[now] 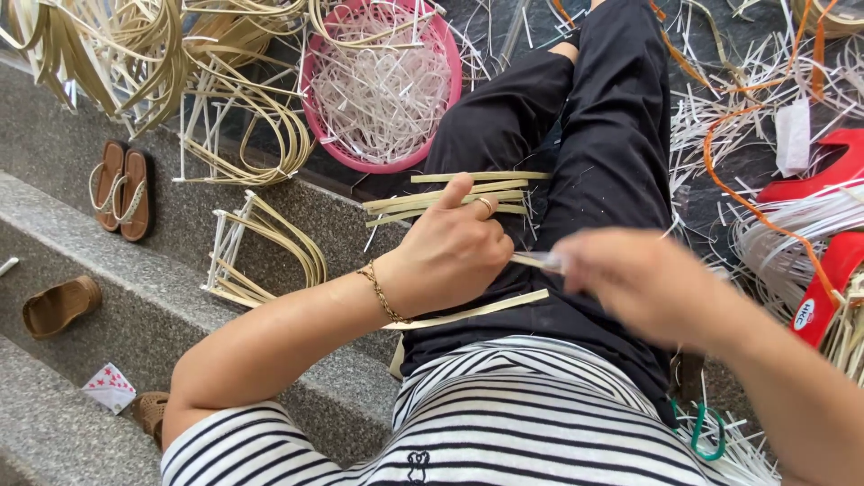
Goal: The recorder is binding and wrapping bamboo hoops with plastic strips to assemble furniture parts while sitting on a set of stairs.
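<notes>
My left hand (450,247) is closed around a bunch of flat pale bamboo strips (468,193) that lie across my lap and stick out to both sides. A ring and a thin bracelet are on that hand. My right hand (643,283) is blurred with motion just to the right and pinches a thin pale strip end (535,261) coming out of the left fist. Both hands hover over my black trousers (594,135).
A pink basket (310,126) full of white shavings stands ahead. Bent bamboo strip bundles (261,238) lie on granite steps (135,306) at left, with sandals (123,189) nearby. Loose white and orange strips and a red plastic object (832,166) are at right. Green-handled scissors (706,432) rest by my hip.
</notes>
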